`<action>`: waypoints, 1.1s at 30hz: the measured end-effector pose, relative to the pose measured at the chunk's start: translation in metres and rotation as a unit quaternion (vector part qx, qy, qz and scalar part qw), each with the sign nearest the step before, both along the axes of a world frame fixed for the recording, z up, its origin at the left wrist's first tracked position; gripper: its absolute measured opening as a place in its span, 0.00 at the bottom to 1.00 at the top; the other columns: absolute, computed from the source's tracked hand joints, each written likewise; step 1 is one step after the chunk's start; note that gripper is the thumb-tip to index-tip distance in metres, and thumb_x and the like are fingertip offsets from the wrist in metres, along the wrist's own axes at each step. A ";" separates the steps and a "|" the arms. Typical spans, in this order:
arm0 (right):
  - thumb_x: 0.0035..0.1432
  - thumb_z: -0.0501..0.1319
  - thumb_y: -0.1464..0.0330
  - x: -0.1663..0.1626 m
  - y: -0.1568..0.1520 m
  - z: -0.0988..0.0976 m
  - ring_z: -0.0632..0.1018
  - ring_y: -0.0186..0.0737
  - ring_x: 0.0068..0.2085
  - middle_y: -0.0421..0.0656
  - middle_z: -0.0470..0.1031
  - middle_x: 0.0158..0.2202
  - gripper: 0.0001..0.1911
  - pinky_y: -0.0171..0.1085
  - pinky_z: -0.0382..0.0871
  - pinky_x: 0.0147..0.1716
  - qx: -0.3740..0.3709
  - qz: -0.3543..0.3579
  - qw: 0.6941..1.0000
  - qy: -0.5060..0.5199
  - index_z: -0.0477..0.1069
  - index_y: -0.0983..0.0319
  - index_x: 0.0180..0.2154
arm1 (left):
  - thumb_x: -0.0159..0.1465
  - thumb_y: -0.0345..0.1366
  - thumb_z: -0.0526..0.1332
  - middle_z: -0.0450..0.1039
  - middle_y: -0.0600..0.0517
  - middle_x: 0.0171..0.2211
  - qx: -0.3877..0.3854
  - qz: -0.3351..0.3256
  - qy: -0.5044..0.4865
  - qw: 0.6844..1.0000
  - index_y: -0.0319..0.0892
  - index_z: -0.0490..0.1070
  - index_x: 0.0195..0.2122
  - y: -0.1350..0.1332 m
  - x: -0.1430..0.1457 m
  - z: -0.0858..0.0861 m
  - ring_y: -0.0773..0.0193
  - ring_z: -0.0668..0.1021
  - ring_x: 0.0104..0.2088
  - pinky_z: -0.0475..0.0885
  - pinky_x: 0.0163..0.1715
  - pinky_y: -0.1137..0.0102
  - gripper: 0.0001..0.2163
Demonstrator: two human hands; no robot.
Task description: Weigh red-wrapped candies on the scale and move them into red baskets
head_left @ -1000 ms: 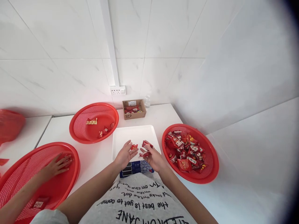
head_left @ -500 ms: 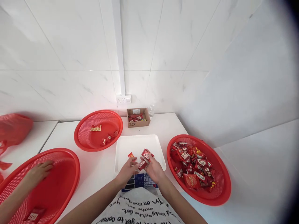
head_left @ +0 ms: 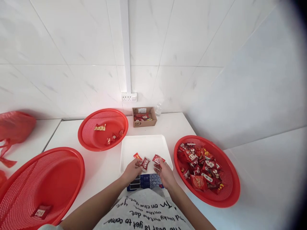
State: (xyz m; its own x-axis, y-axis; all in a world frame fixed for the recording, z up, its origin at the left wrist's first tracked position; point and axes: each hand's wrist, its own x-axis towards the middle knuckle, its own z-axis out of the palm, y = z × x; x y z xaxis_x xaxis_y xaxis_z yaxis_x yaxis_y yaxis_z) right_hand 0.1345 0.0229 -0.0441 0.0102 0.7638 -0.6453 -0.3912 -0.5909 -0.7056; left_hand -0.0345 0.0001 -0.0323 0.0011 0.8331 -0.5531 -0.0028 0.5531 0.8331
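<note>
My left hand [head_left: 132, 170] is closed, its fingertips on the edge of a dark red wrapped candy [head_left: 145, 164] over the front of the white scale tray [head_left: 146, 142]. Just above those fingers shows a small bright red packet [head_left: 137, 156]; whether it is held or lies on the tray I cannot tell. In my right hand [head_left: 165, 172], thumb and fingers grip a red wrapped candy [head_left: 158, 159] with white print. Below both hands is the scale's blue keypad [head_left: 146, 181].
To the right stands a red basket [head_left: 236, 185] full of red wrapped candies. A red basket [head_left: 83, 124] at the back left holds several pieces. Another red basket [head_left: 80, 179], front left, holds one packet [head_left: 42, 211]. Behind the tray are a cardboard box [head_left: 150, 123] and clear plastic [head_left: 158, 109].
My hands have moved apart, and the two candies that were together between them are now separate. Another person's hand has left the front left basket. The view has shifted slightly.
</note>
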 end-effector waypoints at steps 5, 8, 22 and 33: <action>0.45 0.65 0.60 0.003 -0.003 0.003 0.76 0.38 0.34 0.39 0.75 0.37 0.16 0.35 0.72 0.32 0.004 -0.014 1.000 0.007 0.71 0.56 0.38 | 0.55 0.35 0.61 0.68 0.47 0.39 0.153 -0.087 0.263 0.948 0.45 0.70 0.36 0.004 -0.009 0.000 0.53 0.71 0.44 0.62 0.49 0.58 0.07; 0.44 0.66 0.63 0.003 -0.003 0.007 0.76 0.37 0.34 0.39 0.75 0.39 0.17 0.35 0.72 0.33 0.001 -0.005 1.000 0.015 0.71 0.55 0.39 | 0.55 0.36 0.62 0.67 0.46 0.42 0.171 -0.106 0.296 0.934 0.46 0.70 0.37 0.011 -0.012 0.000 0.50 0.67 0.49 0.58 0.53 0.57 0.09; 0.44 0.65 0.63 0.048 0.022 0.009 0.75 0.37 0.35 0.43 0.75 0.39 0.15 0.36 0.68 0.34 0.084 0.057 0.984 -0.149 0.74 0.58 0.37 | 0.54 0.34 0.62 0.70 0.47 0.39 0.196 -0.111 0.255 0.940 0.46 0.72 0.34 0.009 -0.019 0.012 0.50 0.67 0.48 0.58 0.54 0.57 0.06; 0.38 0.67 0.69 0.167 -0.005 -0.016 0.76 0.48 0.38 0.46 0.78 0.30 0.06 0.45 0.64 0.43 -0.026 0.156 0.920 -0.359 0.75 0.60 0.25 | 0.56 0.41 0.56 0.74 0.51 0.32 0.147 -0.145 0.256 0.945 0.46 0.71 0.33 -0.019 -0.023 0.029 0.59 0.74 0.35 0.68 0.36 0.67 0.08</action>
State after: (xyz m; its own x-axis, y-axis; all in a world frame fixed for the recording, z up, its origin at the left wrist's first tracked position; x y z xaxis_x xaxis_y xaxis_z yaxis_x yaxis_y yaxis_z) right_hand 0.3013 0.0182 -0.0599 0.2327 0.7698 -0.5943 0.3585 -0.6360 -0.6834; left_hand -0.0577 -0.0188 -0.0032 0.0484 0.9562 -0.2888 0.5576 0.2140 0.8020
